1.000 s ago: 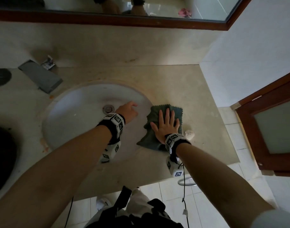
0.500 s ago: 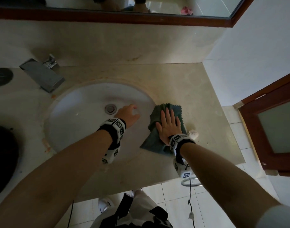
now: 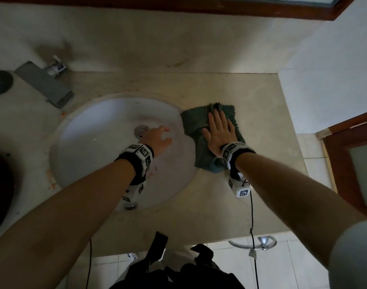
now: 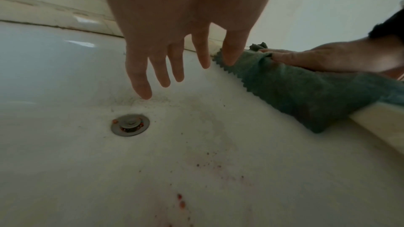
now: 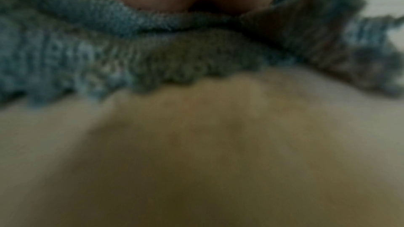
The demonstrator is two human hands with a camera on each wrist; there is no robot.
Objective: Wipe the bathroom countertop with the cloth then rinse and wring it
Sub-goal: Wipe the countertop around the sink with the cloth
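A dark green cloth (image 3: 196, 132) lies on the beige countertop (image 3: 251, 113) just right of the white sink (image 3: 99, 138), one corner hanging over the sink rim (image 4: 317, 103). My right hand (image 3: 219, 132) lies flat on the cloth with straight fingers, pressing it down. In the right wrist view the cloth (image 5: 153, 44) fills the top, blurred, with the countertop (image 5: 196, 153) below it. My left hand (image 3: 159, 138) hovers inside the sink near the drain (image 4: 130, 124), fingers (image 4: 140, 78) relaxed and spread, holding nothing.
A grey faucet (image 3: 46, 85) stands at the back left of the sink. A wood-framed mirror (image 3: 199, 5) runs along the back wall; a white wall (image 3: 324, 59) bounds the counter on the right. A brown door (image 3: 353, 163) and a metal towel ring (image 3: 255, 244) lie beyond the counter's edges. Reddish specks (image 4: 181, 201) dot the sink.
My right hand has slid the cloth away from me, toward the back of the counter. The left hand has stayed over the sink near the drain.
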